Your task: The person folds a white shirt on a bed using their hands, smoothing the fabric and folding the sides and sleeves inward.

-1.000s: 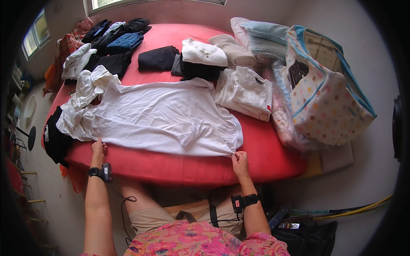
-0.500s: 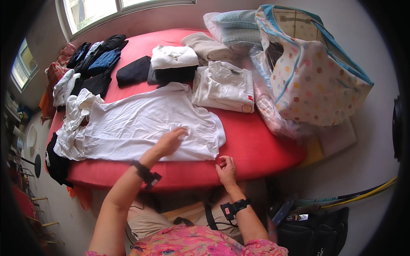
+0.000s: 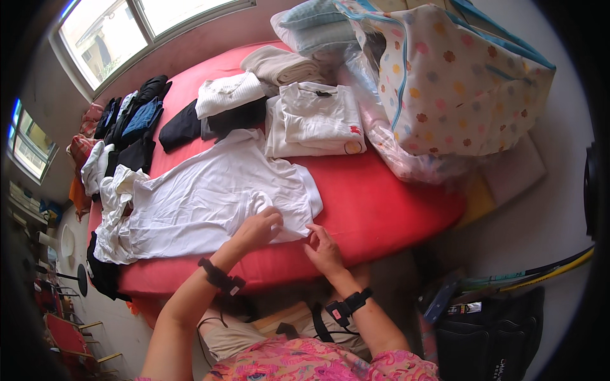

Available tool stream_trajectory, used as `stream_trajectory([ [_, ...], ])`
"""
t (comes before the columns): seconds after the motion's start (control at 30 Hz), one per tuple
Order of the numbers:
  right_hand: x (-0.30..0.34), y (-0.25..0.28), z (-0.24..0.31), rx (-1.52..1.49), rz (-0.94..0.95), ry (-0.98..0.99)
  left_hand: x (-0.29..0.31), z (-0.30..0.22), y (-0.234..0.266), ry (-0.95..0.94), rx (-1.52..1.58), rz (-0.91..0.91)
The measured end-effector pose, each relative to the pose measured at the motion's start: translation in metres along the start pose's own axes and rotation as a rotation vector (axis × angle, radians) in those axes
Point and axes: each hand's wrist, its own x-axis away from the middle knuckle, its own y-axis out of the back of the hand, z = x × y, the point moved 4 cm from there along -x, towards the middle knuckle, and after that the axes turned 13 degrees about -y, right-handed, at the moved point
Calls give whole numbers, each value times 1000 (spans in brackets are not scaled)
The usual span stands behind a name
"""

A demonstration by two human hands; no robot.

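A white shirt point(image 3: 190, 190) lies spread over the red-covered bed, its far-left end against a crumpled white garment. My left hand point(image 3: 259, 228) rests on the near part of the shirt, fingers closed on a bunched fold of cloth. At the shirt's near right corner is my right hand point(image 3: 324, 251), its thumb and fingers pinching the edge of the fabric. Both wrists wear black straps with small boxes.
Behind the shirt are folded white shirts point(image 3: 318, 120), a white ribbed top point(image 3: 229, 94), dark folded clothes point(image 3: 181, 127) and a beige stack point(image 3: 279, 65). A large dotted bag point(image 3: 457, 89) stands at the right. Dark clothes point(image 3: 136, 120) line the far left. A black bag point(image 3: 489, 343) lies low right.
My left hand has closed on the shirt, raising a fold. My right hand has moved in from beside the shirt to its corner. The whole view has tilted and shifted.
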Motion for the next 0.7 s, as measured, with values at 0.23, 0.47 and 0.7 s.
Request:
stream_trajectory([
  [0.23,-20,-16,-17,294,320,-99,-8,-26,13,-7,-121,26],
  [0.47,-25,-17,-24,456,230,-168,-13,-1,-2,57,71,-92],
  [0.7,-15,-11,-32,407,187,-196,60,38,52,181,-69,-335],
])
